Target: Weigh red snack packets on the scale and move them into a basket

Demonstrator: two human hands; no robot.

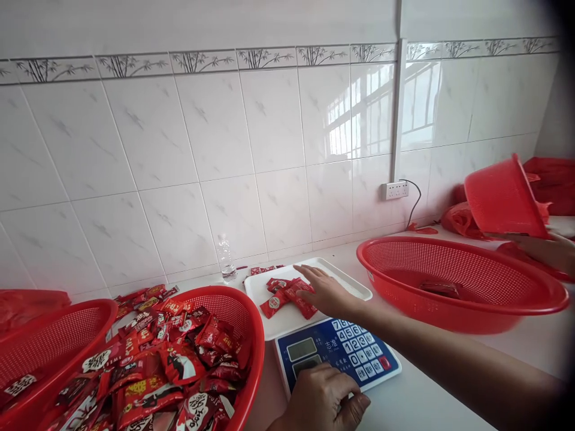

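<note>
A white tray (278, 326) sits on the blue and white scale (330, 344) and holds several red packets (287, 296). My right hand (324, 292) reaches over the tray from the right, fingers stretched out, its thumb side against the packets. Below the scale's display is my left hand (321, 396), its fingers curled together with the thumb, and nothing shows in it. It covers the scale's lower front edge. Left of the scale stands a red basket (255, 359) heaped with red snack packets (179, 362).
At the right is a large red basket (467, 320) with a few packets inside. Behind it, another person's hand (554, 251) is beside a tilted red basket (503, 200). A second basket (58, 323) is far left. A clear bottle (227, 260) stands by the wall.
</note>
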